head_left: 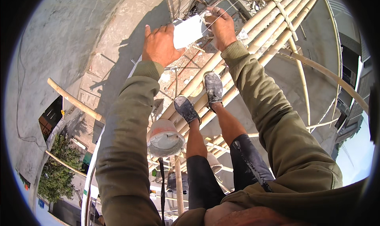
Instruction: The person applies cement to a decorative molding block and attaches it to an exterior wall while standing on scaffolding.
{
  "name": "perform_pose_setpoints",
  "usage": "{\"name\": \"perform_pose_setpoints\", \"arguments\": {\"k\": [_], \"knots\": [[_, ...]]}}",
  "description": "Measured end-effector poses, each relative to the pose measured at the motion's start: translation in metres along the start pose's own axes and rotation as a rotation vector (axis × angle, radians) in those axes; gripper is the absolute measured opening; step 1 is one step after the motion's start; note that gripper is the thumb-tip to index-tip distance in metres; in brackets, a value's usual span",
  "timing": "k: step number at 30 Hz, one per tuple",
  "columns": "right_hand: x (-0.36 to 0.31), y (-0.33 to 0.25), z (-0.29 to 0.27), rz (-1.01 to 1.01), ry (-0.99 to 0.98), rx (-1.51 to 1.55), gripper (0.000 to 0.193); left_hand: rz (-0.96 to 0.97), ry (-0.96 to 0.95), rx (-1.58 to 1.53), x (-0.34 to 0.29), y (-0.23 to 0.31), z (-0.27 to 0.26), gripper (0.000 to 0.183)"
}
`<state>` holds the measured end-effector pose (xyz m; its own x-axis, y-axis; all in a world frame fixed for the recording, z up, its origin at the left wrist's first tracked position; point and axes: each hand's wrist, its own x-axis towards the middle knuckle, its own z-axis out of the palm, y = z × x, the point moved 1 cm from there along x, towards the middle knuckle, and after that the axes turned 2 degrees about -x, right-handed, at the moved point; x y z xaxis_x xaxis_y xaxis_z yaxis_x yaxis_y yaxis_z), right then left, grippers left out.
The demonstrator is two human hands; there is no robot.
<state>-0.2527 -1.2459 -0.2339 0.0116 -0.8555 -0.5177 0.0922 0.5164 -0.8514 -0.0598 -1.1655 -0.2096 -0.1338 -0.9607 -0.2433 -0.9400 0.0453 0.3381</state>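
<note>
A bright white rectangular block or tile [187, 31] lies between my two hands at the top of the view, its surface washed out by sunlight. Against its left end is my left hand [160, 46], fingers on the far side and thumb along the near side, gripping it. My right hand [222, 27] is beside the block's right end with fingers bent and closed; what they pinch is too small to make out. A thin taut string [233, 5] runs diagonally past the right hand's fingers and the block's right end.
I stand on lashed bamboo poles [273, 30] in dark shoes [214, 87]. A mortar-crusted bucket [165, 139] hangs or stands left of my legs. A bamboo pole [75, 99] juts out at left. Ground, a tree [59, 166] and a grey wall [59, 40] show far below and beside.
</note>
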Motion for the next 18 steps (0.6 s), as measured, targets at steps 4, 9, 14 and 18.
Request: {"name": "perform_pose_setpoints", "arguments": {"k": [4,9,14,18], "knots": [[0.018,0.002,-0.008,-0.138,-0.227,-0.126,0.021,0.016,0.078,-0.005,-0.004,-0.001,0.003,0.068],[0.038,-0.001,-0.02,-0.203,-0.37,-0.41,0.024,-0.014,-0.015,-0.002,0.0,0.001,-0.001,0.081],[0.043,-0.006,-0.014,-0.354,-0.376,-0.511,0.029,-0.029,0.003,-0.004,-0.002,-0.001,0.004,0.08],[0.04,-0.004,-0.008,-0.431,-0.35,-0.407,0.028,-0.062,0.007,0.008,-0.001,-0.001,0.007,0.079]]}}
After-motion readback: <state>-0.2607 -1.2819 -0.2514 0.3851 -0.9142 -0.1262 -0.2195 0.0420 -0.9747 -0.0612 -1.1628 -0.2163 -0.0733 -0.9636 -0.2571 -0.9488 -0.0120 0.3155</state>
